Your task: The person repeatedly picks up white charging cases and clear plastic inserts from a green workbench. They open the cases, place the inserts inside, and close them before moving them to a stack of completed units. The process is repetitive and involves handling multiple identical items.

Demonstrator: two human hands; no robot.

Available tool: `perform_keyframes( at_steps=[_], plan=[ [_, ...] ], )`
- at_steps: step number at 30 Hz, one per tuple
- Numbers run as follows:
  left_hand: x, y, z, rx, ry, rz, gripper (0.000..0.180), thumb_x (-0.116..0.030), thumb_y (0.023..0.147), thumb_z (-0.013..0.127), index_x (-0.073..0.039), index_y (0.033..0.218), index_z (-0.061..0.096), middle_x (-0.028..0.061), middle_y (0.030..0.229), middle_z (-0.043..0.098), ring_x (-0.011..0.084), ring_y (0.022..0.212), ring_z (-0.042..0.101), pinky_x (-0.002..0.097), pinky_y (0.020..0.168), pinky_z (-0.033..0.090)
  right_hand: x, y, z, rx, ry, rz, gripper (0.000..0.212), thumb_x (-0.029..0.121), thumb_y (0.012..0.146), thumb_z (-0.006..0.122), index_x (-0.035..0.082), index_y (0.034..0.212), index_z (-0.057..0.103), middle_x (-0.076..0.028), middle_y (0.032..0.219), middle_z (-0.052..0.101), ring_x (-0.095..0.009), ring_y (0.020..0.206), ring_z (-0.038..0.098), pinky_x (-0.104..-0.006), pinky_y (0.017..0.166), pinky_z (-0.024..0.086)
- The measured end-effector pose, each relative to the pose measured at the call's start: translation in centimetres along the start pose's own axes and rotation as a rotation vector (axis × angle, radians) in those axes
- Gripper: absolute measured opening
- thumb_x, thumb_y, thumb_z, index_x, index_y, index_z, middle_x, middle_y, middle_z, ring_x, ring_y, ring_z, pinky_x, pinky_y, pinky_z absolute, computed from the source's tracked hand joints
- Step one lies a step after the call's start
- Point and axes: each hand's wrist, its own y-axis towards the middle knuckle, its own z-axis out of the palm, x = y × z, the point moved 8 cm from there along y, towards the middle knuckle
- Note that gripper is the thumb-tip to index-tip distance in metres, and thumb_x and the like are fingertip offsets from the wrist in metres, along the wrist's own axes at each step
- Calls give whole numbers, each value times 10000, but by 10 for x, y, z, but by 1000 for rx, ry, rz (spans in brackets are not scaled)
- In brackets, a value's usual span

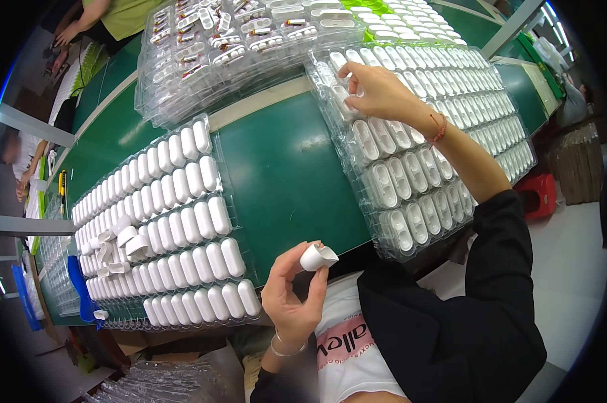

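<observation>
My left hand [293,292] pinches a small white curled piece [315,258] between thumb and fingers, above the table's near edge. The piece is hollow, with an opening facing right. My right hand [380,94] reaches to the far left corner of the right clear plastic tray [377,250]. Its thumb and fingers are apart over a white oval shell [341,99]; whether they touch it I cannot make out. Rows of open white oval shells [388,183] fill that tray. On the left tray [235,213], smooth white oval shells [221,215] lie rounded side up.
Several white curled pieces [130,238] lie on the left tray's shells. Stacked clear trays [162,101] of small parts stand at the back. A blue holder [81,295] sits at the left edge, a red stool [537,196] at right. Other people work at far left.
</observation>
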Motion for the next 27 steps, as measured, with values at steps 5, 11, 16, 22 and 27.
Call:
perform_keyframes(
  at_steps=[5,11,16,22,27],
  plan=[
    [15,7,4,-34,-138,-90,420,81,852,636,55,1250,506,181,1167,634,212,1076,628,333,942,504,5,5,-2,-4,26,24,347,182,815,661,34,1119,584,-99,868,657,-262,829,625,-371,732,475],
    [18,11,8,25,-107,-55,421,70,861,638,53,1256,493,189,1172,631,216,1081,628,336,938,511,-13,39,-23,-190,-111,-81,300,250,815,646,12,998,634,-131,869,669,-319,871,631,-408,758,486],
    [16,14,10,18,-94,-47,422,69,855,649,53,1250,500,186,1170,633,216,1079,631,332,932,514,-27,77,-2,-2,-315,35,267,285,772,679,20,801,667,-142,829,656,-328,830,626,-406,719,488],
    [28,24,11,-51,-293,-175,422,60,847,671,55,1245,528,166,1155,646,199,1047,638,322,908,522,-44,78,-5,54,-68,150,271,261,786,682,-4,745,645,-154,810,686,-174,657,623,-292,640,485],
    [44,25,13,-8,-604,-403,413,19,886,647,48,1273,503,190,1220,615,214,1117,604,347,958,495,44,10,-12,51,693,-99,237,203,939,633,-23,1010,644,-107,926,702,-125,794,675,-240,672,520]
  ],
)
